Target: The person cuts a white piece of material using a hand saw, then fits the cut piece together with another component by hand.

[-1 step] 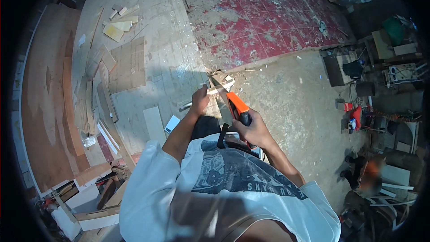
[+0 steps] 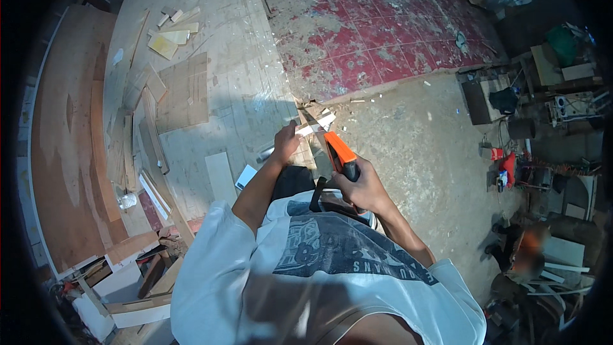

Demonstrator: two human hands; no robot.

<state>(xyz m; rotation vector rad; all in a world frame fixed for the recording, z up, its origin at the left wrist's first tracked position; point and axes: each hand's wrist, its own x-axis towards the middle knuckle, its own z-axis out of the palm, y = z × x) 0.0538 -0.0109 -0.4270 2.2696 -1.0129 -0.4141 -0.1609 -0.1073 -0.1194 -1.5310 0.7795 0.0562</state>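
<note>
My right hand (image 2: 362, 185) is closed round the orange and black handle of a handsaw (image 2: 340, 147). Its blade (image 2: 311, 119) points away from me and to the left, lying across a pale strip of wood (image 2: 305, 131). My left hand (image 2: 287, 143) grips the strip's left end, fingers bent over it, just left of the blade. Under the strip a wider light wooden piece (image 2: 305, 153) shows, partly covered. Where the saw teeth meet the wood is too small to make out.
Pale boards form the floor surface at left, with wood offcuts (image 2: 169, 41) and loose planks (image 2: 153, 134). A large brown panel (image 2: 70, 140) lies far left. Worn red tiles (image 2: 383, 32) stretch ahead. Tools and clutter line the right, where a blurred person (image 2: 527, 249) is.
</note>
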